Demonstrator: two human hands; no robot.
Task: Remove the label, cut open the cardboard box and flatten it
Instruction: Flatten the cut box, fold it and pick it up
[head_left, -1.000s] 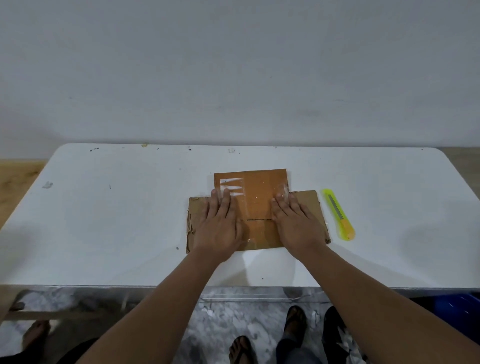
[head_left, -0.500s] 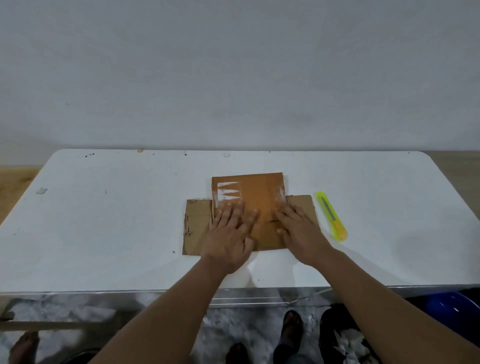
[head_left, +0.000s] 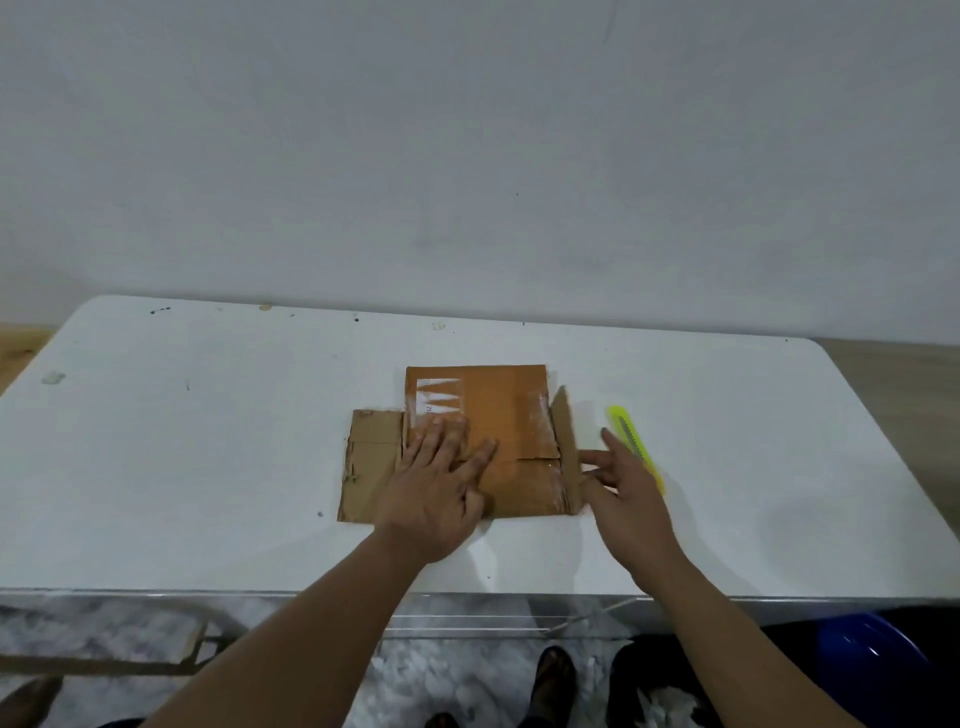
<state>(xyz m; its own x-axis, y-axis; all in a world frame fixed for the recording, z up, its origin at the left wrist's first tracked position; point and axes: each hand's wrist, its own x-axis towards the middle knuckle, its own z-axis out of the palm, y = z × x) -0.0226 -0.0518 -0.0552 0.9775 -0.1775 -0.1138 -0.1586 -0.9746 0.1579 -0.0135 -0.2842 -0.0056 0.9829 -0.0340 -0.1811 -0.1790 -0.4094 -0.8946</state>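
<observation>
My left hand (head_left: 441, 488) presses flat, fingers spread, on the flattened brown cardboard box (head_left: 498, 441). Its right flap (head_left: 566, 447) stands up beside my open right hand (head_left: 626, 488), which partly covers the yellow plastic utility knife (head_left: 631, 431).

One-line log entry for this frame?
box: flat, right flap raised | left hand: pressing box | right hand: open, beside flap | cutter: on table

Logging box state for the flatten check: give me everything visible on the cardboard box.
The cardboard box is brown, cut open and mostly flat on the white table. White label remnants sit at its far-left corner, shiny tape along the right. The left hand presses it flat; its right flap stands up beside the open right hand, contact unclear.
</observation>
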